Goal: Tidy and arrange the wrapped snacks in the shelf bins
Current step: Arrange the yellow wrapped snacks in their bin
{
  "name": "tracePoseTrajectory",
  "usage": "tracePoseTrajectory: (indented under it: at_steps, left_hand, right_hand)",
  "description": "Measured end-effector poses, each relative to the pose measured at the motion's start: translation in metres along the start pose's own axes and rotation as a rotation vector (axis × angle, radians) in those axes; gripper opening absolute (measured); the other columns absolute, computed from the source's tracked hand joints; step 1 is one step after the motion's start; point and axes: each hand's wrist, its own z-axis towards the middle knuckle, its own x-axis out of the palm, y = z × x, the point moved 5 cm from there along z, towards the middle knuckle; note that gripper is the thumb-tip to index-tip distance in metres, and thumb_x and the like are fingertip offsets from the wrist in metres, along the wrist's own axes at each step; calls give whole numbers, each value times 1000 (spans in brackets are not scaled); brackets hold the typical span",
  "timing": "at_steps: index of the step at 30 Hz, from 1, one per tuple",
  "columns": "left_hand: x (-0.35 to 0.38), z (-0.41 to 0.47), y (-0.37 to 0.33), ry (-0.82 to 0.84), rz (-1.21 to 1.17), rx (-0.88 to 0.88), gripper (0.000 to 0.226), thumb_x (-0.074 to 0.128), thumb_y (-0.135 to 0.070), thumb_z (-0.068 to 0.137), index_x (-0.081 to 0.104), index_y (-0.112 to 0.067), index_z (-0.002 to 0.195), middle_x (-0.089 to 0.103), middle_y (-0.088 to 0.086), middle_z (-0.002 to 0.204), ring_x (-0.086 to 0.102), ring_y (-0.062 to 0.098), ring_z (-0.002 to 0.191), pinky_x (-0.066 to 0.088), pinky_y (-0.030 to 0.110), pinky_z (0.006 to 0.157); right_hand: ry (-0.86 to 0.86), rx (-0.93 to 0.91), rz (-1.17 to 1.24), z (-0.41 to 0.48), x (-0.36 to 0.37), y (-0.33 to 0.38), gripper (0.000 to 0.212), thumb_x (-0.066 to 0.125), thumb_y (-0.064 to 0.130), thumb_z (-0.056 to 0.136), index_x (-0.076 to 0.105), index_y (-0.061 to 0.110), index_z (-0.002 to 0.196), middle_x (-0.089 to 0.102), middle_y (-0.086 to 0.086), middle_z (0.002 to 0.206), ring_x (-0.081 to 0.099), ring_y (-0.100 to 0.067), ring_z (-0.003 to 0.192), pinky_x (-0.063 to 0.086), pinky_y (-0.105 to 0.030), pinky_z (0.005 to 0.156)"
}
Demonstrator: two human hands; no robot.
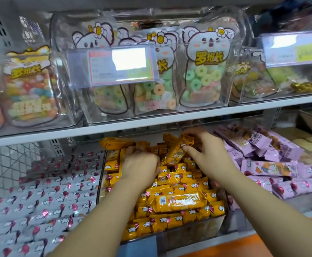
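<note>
shop shelf (170,123), lower tier: clear middle bin (198,229) heaped with orange wrapped snacks (179,201). right hand (205,154) pinches one tilted orange packet (177,151) at the back. left hand (140,164) is dug in among them, grip not discernible. packets likely light, with crinkly, slippery film; best taken across the middle.

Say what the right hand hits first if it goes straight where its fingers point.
Probably the orange packs heaped farther back, just beyond the orange snack the right hand pinches; depth is unclear.
</note>
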Motion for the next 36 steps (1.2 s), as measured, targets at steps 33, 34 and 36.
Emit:
tracePoseTrajectory:
  at_steps: [33, 34, 36]
  left_hand:
    - [-3, -12, 9, -18, -13, 70, 27, 54, -39, 92, 59, -34, 118, 55, 3, 125, 45, 21, 124, 12, 42, 114]
    - [-3, -12, 9, -22, -14, 69, 27, 54, -38, 92, 59, -34, 118, 55, 2, 125, 45, 21, 124, 13, 41, 114]
    - [-3, -12, 7, -21, -20, 74, 24, 55, -36, 93, 60, -33, 116, 57, 2, 122, 45, 21, 122, 16, 40, 112]
  right_hand:
    - [423, -137, -342, -6, 67, -13, 42, 47, 9, 91, 58, 30, 125, 60, -1, 123, 53, -21, 112, 45, -36, 97]
    - [445, -112, -327, -8, 66, -14, 43, 46, 11, 90, 57, 32, 126, 60, -3, 123, 54, -23, 112, 46, -38, 97]
    - [558, -73, -415, -14, 70, -20, 47, 46, 14, 90, 51, 37, 130, 53, -8, 128, 48, -29, 118, 43, -42, 100]
